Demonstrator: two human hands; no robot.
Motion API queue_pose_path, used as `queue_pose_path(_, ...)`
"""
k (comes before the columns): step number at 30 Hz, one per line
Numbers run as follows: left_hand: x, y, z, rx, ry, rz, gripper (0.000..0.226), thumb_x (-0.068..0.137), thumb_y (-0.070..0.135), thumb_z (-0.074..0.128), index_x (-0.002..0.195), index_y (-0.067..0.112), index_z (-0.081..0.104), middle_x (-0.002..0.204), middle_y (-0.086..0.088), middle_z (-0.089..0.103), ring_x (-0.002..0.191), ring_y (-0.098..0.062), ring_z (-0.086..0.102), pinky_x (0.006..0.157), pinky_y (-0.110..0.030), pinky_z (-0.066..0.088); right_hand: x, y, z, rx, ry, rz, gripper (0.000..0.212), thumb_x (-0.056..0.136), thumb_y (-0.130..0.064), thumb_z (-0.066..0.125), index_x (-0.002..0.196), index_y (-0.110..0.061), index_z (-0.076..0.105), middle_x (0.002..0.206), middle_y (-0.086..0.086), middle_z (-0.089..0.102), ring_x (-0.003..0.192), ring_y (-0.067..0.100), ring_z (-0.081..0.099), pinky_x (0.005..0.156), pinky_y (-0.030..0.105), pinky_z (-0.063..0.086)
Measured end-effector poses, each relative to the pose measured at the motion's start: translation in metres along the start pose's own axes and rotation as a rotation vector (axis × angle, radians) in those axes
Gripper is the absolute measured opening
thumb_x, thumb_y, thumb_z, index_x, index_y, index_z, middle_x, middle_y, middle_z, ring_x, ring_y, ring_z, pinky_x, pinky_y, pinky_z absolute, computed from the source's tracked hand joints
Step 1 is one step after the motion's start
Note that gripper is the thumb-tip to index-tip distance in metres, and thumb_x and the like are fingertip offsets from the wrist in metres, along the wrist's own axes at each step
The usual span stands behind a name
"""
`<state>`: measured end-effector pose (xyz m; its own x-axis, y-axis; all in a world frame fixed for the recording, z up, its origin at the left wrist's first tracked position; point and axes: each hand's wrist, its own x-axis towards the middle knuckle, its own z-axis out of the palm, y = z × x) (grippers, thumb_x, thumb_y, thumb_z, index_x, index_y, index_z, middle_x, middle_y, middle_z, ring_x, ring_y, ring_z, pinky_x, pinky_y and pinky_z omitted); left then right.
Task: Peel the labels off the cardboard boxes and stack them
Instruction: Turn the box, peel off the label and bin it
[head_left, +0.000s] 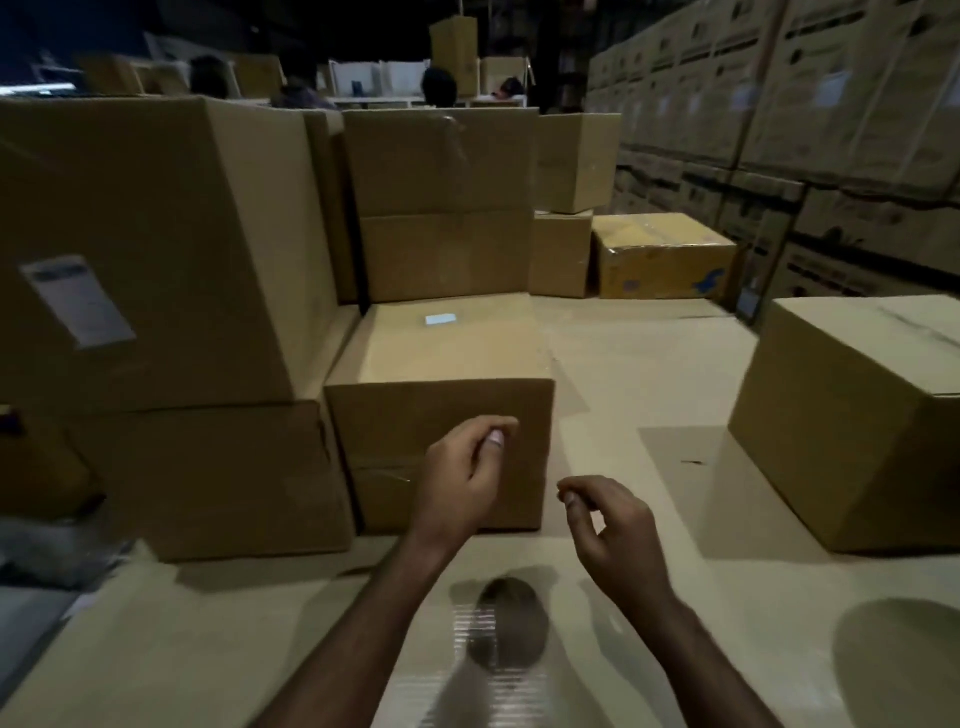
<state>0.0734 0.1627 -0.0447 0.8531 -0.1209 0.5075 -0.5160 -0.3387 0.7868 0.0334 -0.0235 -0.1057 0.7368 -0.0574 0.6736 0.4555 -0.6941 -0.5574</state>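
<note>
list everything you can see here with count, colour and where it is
near box: 1, brown, centre, on the floor, just ahead of the hands
small label: 1, pale blue-white, on top of the near box
left boxes: 2, brown, stacked at left
long label: 1, white-grey, on the upper left box
right box: 1, brown, alone at right
yellow box: 1, yellow-brown, taped, behind
box wall: many, brown, far right
floor: cardboard sheets, tan
left hand: 1, fingers curled, before the near box
right hand: 1, fingers pinched, nothing visible in it
</note>
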Motion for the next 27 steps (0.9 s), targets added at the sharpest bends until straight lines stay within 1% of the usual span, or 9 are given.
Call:
queue_pose_path(5,-0.006,-0.029,-0.046,-0.028,0.133,-0.118,0.025,0.1,0.01,0.053,0.114,0.026,0.067,0.112,0.007,0.069,0.102,0.002,0.064,0.083,-0.013,0.05,0.019,-0.028,0.039,0.01,0.054,-0.034,0.016,0.089,-0.012,0.06,0.1,-0.014,0.072,0.091,-0.007,0.07,0.08,0.006,0.063,0.067,0.032,0.055)
queue_pose_path(9,0.001,-0.031,-0.067,-0.017,0.174,-0.082,0.032,0.1,0.011,0.055,0.128,0.025,0.06,0.119,0.01,0.06,0.111,0.004,0.058,0.091,-0.019,0.051,0.045,-0.055,0.057,0.005,0.106,-0.096,0.033,0.092,-0.011,0.06,0.125,-0.012,0.065,0.109,0.001,0.071,0.094,0.011,0.066,0.078,0.027,0.057)
queue_pose_path(10,0.003,-0.03,-0.069,-0.006,0.188,-0.069,0.034,0.1,0.011,0.055,0.131,0.024,0.059,0.118,0.011,0.057,0.111,0.004,0.057,0.092,-0.021,0.051,0.054,-0.06,0.061,-0.012,0.105,-0.092,0.04,0.093,-0.011,0.061,0.133,-0.013,0.06,0.109,0.002,0.071,0.092,0.011,0.066,0.077,0.025,0.055)
queue_pose_path(13,0.009,-0.025,-0.072,0.03,0.239,-0.045,0.037,0.1,0.013,0.054,0.135,0.023,0.057,0.117,0.01,0.054,0.107,0.002,0.055,0.09,-0.029,0.054,0.078,-0.065,0.066,-0.122,0.085,-0.043,0.056,0.095,-0.015,0.06,0.149,-0.018,0.043,0.086,0.0,0.063,0.072,0.013,0.056,0.059,0.024,0.049)
queue_pose_path(15,0.012,-0.025,-0.073,0.033,0.268,-0.042,0.038,0.1,0.014,0.053,0.136,0.021,0.057,0.117,0.007,0.054,0.104,0.0,0.056,0.089,-0.035,0.056,0.085,-0.062,0.066,-0.2,0.091,-0.005,0.053,0.097,-0.019,0.058,0.148,-0.019,0.044,0.084,0.001,0.061,0.072,0.015,0.055,0.056,0.028,0.047)
queue_pose_path(18,0.014,-0.024,-0.076,0.039,0.298,-0.005,0.038,0.098,0.019,0.051,0.135,0.019,0.058,0.118,0.004,0.053,0.103,-0.002,0.057,0.089,-0.038,0.057,0.086,-0.053,0.061,-0.238,0.112,0.007,0.045,0.097,-0.021,0.056,0.142,-0.017,0.052,0.095,0.005,0.067,0.081,0.02,0.06,0.063,0.032,0.052)
queue_pose_path(21,0.013,-0.024,-0.079,0.146,0.337,0.015,0.036,0.098,0.018,0.052,0.133,0.02,0.059,0.122,0.003,0.049,0.112,-0.011,0.053,0.091,-0.037,0.055,0.089,-0.046,0.057,-0.253,0.169,0.026,0.039,0.097,-0.019,0.057,0.135,-0.014,0.059,0.105,0.008,0.071,0.089,0.024,0.065,0.072,0.033,0.054)
queue_pose_path(24,0.011,-0.021,-0.078,0.285,0.407,0.077,0.035,0.096,0.013,0.055,0.13,0.021,0.062,0.126,-0.001,0.046,0.12,-0.015,0.043,0.092,-0.037,0.053,0.094,-0.039,0.049,-0.278,0.229,0.077,0.035,0.095,-0.018,0.058,0.129,-0.011,0.064,0.112,0.009,0.072,0.095,0.026,0.067,0.079,0.028,0.049)
queue_pose_path(27,0.013,-0.023,-0.072,0.304,0.398,0.08,0.035,0.094,0.018,0.052,0.127,0.021,0.063,0.13,-0.002,0.045,0.124,-0.019,0.042,0.097,-0.044,0.05,0.096,-0.034,0.043,-0.295,0.243,0.102,0.033,0.096,-0.02,0.056,0.126,-0.011,0.066,0.112,0.009,0.072,0.098,0.027,0.066,0.08,0.027,0.047)
